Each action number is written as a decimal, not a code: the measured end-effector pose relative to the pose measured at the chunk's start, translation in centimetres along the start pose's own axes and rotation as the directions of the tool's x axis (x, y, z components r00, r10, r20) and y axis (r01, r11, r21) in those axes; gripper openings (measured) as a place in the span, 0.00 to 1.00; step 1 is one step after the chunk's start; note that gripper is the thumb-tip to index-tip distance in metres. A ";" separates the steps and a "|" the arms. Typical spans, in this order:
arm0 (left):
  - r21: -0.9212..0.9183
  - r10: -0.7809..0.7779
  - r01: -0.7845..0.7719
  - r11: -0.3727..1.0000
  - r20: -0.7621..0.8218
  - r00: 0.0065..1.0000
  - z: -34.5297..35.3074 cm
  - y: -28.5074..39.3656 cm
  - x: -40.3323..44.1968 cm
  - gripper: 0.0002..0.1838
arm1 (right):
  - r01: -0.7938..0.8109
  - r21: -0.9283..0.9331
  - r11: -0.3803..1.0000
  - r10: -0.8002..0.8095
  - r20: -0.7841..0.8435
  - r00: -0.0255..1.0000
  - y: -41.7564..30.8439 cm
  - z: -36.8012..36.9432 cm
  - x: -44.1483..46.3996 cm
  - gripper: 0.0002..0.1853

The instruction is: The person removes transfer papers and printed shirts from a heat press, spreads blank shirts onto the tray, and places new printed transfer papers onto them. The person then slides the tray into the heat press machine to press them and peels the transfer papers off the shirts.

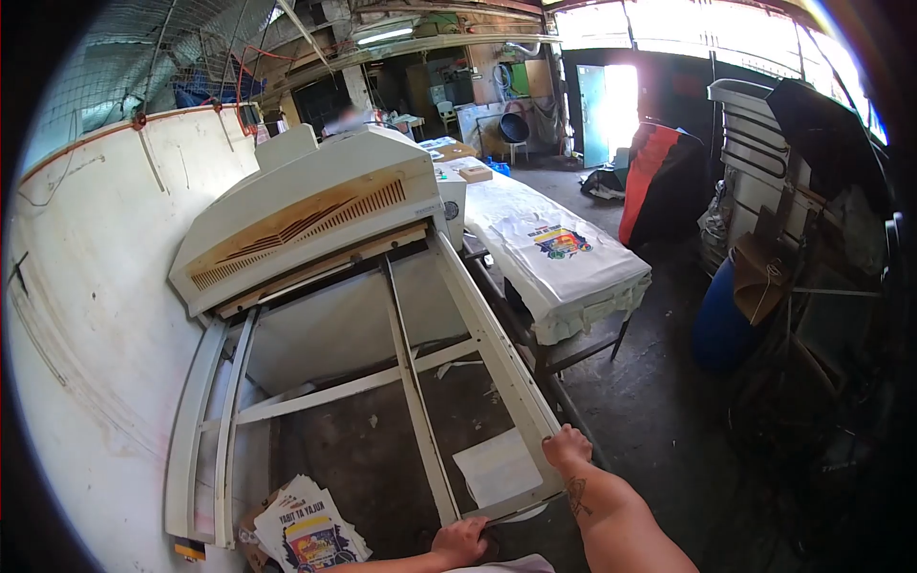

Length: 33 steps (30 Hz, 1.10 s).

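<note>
My left hand [460, 542] is closed around the front bar of a long cream metal frame [406, 353], near the bottom of the view. Farther right, the fingers of my right hand [567, 446] wrap over the frame's right side rail. The frame runs out from under a bulky cream machine hood [315, 205] with rust-brown stained vents. Through its open bays the dark floor shows. Left of my left hand, below the frame, lies a stack of printed sheets [310, 535]. A blank white sheet [499, 468] is seen below the bay between my hands.
A long table [544, 220] covered in white cloth with a colourful print stands right of the machine. A white wall [86, 286] borders the left side. On the right are a blue barrel [721, 315], a red and black covered object [659, 181] and piled boards. A blurred person [349, 116] is behind the machine.
</note>
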<state>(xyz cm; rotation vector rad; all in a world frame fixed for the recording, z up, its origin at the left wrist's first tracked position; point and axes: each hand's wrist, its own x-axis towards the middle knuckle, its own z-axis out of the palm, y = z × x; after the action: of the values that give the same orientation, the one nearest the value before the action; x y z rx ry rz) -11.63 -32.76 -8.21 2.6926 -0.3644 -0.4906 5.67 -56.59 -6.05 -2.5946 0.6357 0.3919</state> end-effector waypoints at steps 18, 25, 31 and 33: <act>0.052 0.156 -0.148 0.988 -0.209 0.965 -0.1 -0.5 -0.1 0.21 | 0.011 -0.012 1.000 -0.011 -0.003 1.000 -0.1 0.0 0.0 0.25; 0.065 0.163 -0.153 0.986 -0.197 0.967 -0.3 -0.3 -0.3 0.21 | 0.013 -0.008 1.000 -0.014 -0.014 1.000 0.0 0.1 -0.1 0.24; 0.070 0.180 -0.169 0.983 -0.204 0.962 -0.1 -0.7 -0.2 0.20 | -0.005 -0.007 1.000 0.005 0.019 1.000 -0.2 0.0 -0.2 0.24; 0.052 0.178 -0.171 0.984 -0.224 0.958 0.0 -0.7 0.0 0.20 | 0.006 -0.008 1.000 -0.006 0.011 1.000 -0.1 0.0 -0.1 0.24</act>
<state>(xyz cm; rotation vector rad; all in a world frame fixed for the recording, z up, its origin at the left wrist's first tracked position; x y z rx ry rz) -11.51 -32.15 -8.47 2.6775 -0.5414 -0.1238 5.70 -56.49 -5.94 -2.5999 0.6242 0.4073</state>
